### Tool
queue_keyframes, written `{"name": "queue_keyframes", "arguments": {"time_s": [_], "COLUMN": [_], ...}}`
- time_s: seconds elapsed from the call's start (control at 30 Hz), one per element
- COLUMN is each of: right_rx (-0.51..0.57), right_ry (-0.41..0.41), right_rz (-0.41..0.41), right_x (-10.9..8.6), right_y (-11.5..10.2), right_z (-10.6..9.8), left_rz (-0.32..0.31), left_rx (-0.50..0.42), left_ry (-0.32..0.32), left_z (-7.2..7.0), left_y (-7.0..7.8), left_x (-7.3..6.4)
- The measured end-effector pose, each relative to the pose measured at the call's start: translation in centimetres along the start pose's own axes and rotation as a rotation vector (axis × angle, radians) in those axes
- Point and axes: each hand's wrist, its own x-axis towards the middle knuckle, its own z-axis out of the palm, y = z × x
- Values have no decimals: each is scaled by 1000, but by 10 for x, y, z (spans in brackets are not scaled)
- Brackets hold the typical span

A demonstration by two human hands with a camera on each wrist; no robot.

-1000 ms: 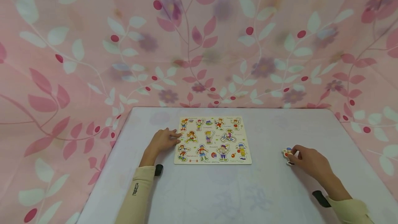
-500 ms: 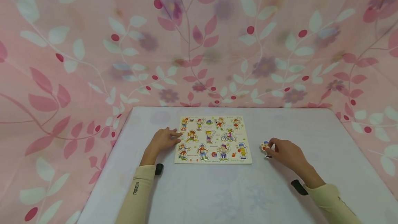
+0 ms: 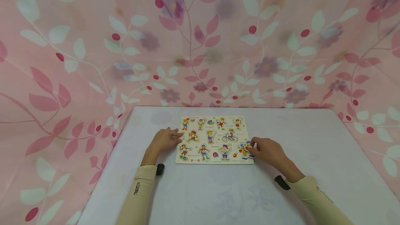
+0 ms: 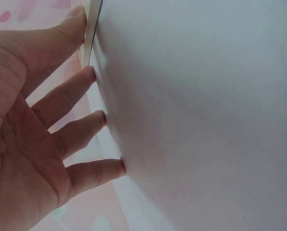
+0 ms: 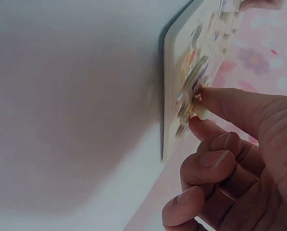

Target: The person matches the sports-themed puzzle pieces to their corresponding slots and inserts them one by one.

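A wooden puzzle board (image 3: 200, 150) printed with children playing sports lies flat on the table. My left hand (image 3: 164, 141) is at its left edge, fingers spread; in the left wrist view the thumb touches the board's side and the other fingertips rest on the tablecloth. At the lower right corner of the board, my right hand (image 3: 268, 150) pinches a child-shaped puzzle piece (image 3: 248, 146) between thumb and index finger. In the right wrist view this piece (image 5: 196, 79) is held by its knob over the board's surface, its other fingers curled below. Whether it touches the board cannot be told.
A white cloth covers the table (image 3: 200, 193). Behind it hangs a pink curtain (image 3: 200, 44) with leaves and flowers. Several knobbed figures sit on the board, among them a cyclist (image 3: 230, 136) and a golfer (image 3: 210, 137).
My right hand has moved left across the table with the puzzle piece, from well right of the board to its lower right corner. The left hand has stayed at the board's left edge.
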Motion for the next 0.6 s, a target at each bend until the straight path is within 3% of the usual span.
{"name": "queue_keyframes", "arguments": {"time_s": [0.6], "right_rx": [-27], "right_ry": [-47], "right_rz": [-11], "right_x": [10], "right_y": [-15], "right_z": [15], "left_rz": [-17], "left_rx": [1], "left_ry": [-17], "left_z": [1], "left_y": [-2], "left_x": [1]}}
